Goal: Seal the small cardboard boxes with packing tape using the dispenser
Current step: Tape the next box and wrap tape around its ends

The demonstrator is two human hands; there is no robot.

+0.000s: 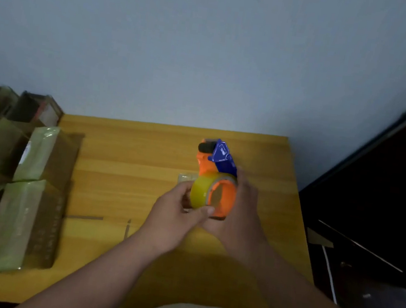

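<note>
Head view: at the centre of the frame, just right of middle, the tape dispenser point(216, 171) is being held above the yellow worktop point(123, 158). The right hand point(243, 211) is wrapping it from the right side, its grip curled round the orange hub, while the left hand point(175, 215) is pinching the yellowish tape roll point(200, 191) from the left, thumb lying across the roll's lower rim. The black roller and blue guard are pointing away, toward the top of the frame.

At the left edge, several small cardboard boxes point(45, 155) are lying in a loose cluster, already striped with glossy tape, well apart from the hands. More boxes behind them, at far left, are standing open and look untaped.

Judging by looks, the dispenser is light, rigid plastic and should take a firm hold at the hub or body; the blade near the blue guard is likely sharp, so fingers are better kept clear of that end. The tape's free end is probably thin, sticky and prone to folding onto itself; whether it is threaded I cannot tell. The boxes look light and stiff enough, though they may slide on the smooth worktop, so a steadying hand would help.
</note>
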